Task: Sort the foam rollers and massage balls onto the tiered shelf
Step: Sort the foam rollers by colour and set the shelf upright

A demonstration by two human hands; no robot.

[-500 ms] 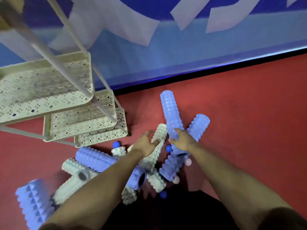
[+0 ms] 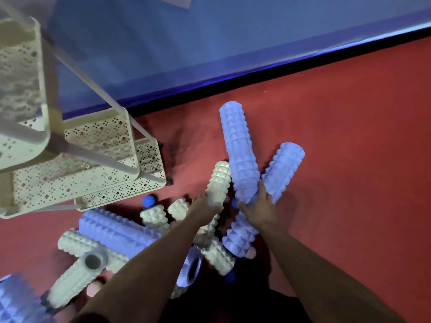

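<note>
Both hands now gripping rollers, white roller point(image 2: 218, 183), blue roller point(image 2: 240, 155)

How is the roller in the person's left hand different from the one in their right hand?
The cream roller in the left hand is pale and slimmer; the purple roller in the right hand is lilac, thicker and longer. The cream roller is held near its middle, the purple roller at its near end. Both have bumpy pyramid ridges and point away from the person over the red floor.
</note>
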